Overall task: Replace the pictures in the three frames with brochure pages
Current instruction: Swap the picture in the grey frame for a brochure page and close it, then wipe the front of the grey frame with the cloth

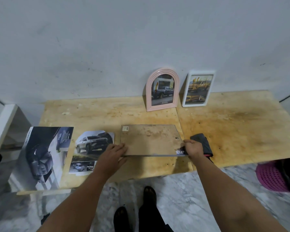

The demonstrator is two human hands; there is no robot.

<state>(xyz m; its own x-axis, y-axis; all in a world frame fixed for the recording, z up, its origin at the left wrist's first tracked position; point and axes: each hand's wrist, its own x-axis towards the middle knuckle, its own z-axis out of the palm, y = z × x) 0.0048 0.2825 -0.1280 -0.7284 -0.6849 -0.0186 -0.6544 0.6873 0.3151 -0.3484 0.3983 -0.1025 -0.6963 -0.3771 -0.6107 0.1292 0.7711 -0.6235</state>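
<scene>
A clear glass pane [151,139] is held flat just above the wooden table [241,131], its near edge raised. My left hand [113,152] grips its near left corner and my right hand [192,148] grips its near right corner, where a printed corner of a page shows under the glass. A pink arched frame [162,89] with a blue truck picture and a white rectangular frame [198,88] with a yellow truck picture lean on the wall behind. A cut brochure page [90,149] showing a silver SUV lies left of the glass.
A large open brochure [43,158] lies at the table's left end, overhanging the front edge. A dark grey cloth [203,144] sits right of my right hand. A purple basket [271,176] stands on the floor under the table's right side. My feet are below.
</scene>
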